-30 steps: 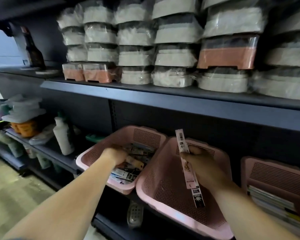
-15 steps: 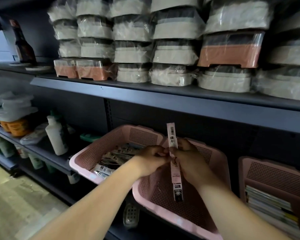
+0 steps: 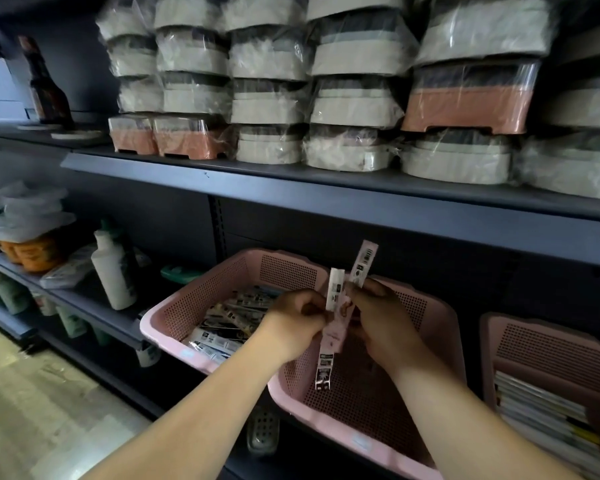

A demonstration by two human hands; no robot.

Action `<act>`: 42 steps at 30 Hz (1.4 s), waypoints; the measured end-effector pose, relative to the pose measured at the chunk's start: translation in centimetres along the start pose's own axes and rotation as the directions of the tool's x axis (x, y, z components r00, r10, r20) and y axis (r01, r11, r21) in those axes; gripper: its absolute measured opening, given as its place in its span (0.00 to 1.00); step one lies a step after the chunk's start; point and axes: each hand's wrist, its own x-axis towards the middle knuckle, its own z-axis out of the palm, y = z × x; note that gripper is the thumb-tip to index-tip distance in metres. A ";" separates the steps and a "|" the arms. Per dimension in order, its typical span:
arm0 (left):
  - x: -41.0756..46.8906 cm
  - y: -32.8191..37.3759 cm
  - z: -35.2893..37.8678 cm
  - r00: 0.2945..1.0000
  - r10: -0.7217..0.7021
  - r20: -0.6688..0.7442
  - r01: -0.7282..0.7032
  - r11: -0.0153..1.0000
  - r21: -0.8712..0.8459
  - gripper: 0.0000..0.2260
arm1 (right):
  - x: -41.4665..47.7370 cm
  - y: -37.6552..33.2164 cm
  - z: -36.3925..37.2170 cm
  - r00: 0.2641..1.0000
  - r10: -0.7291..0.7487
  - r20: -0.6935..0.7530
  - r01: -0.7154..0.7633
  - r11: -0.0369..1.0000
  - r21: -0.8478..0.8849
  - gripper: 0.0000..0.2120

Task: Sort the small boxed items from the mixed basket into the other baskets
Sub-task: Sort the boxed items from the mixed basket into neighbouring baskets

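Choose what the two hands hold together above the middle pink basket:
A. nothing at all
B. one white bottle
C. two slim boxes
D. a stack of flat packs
C: the left hand and the right hand pinch two slim boxes, whose upper ends stick up side by side above the middle pink basket.

No words or numbers could be read. The 2 held boxes (image 3: 362, 263) showed barcodes and small print, but all of it was too blurred to make out. The labels on the packs (image 3: 219, 336) in the left basket (image 3: 194, 306) were blurred as well.
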 end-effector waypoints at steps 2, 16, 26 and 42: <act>0.0 0.0 -0.8 0.999 -0.033 -0.020 0.032 0.998 -0.049 0.07 | 0.1 0.1 0.0 1.000 -0.002 -0.002 0.001 1.000 -0.010 0.07; 0.7 -1.9 -7.7 0.798 -0.582 -0.156 0.432 0.734 -0.524 0.09 | 0.1 0.9 0.2 1.000 0.015 0.023 -0.012 0.992 -0.128 0.07; 0.5 0.6 -5.2 0.937 -0.326 -0.129 0.290 0.928 -0.233 0.04 | -0.6 0.6 0.5 0.983 -0.045 0.175 0.103 0.937 -0.334 0.06; 4.1 -1.7 -6.9 0.837 -0.470 -0.280 0.238 0.773 -0.588 0.06 | -0.7 0.3 -0.5 0.988 -0.006 0.157 0.081 0.876 -0.475 0.12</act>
